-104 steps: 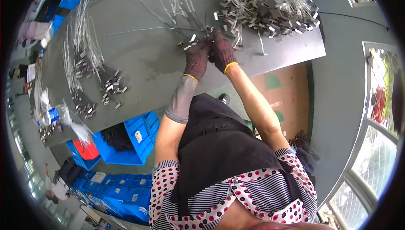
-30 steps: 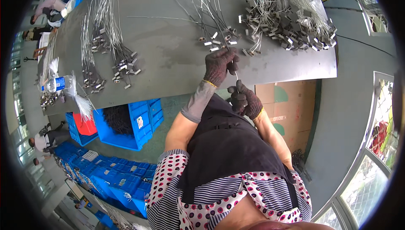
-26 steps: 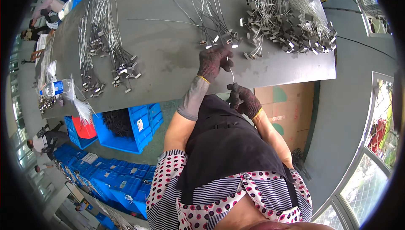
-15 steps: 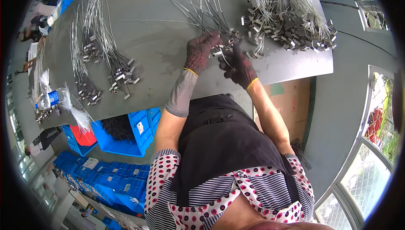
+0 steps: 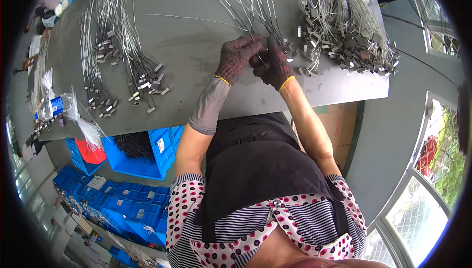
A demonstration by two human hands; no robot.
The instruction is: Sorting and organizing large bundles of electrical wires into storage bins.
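Over the near side of the tabletop (image 5: 187, 91), with left hand (image 5: 238, 57) and right hand (image 5: 273, 65) close together, overlapping in view, right at the near ends of the middle wires (image 5: 252, 10). Wearing dark, reddish knit gloves (image 5: 231, 67) with yellow cuffs, plus a grey sleeve (image 5: 211, 103) on the left forearm. Fingers bent inward on both sides — cannot tell whether either grip is clamped on a wire, with the knit covering the ends. Can see one lone wire (image 5: 191, 19) stretched out leftward from the same bunch.

To the right, near the right hand but apart from it, a big heap of wires (image 5: 359, 52) with metal ends. To the left, well apart from the left hand, more bunches of wires (image 5: 142, 79), ends toward the near edge. Farther left, a clear bottle (image 5: 50, 108) on its side, beside a frayed white bundle (image 5: 82, 123). Below the tabletop, a blue crate (image 5: 160, 162) with black strands (image 5: 132, 145) inside — and across the front of the body, a black apron (image 5: 265, 174).
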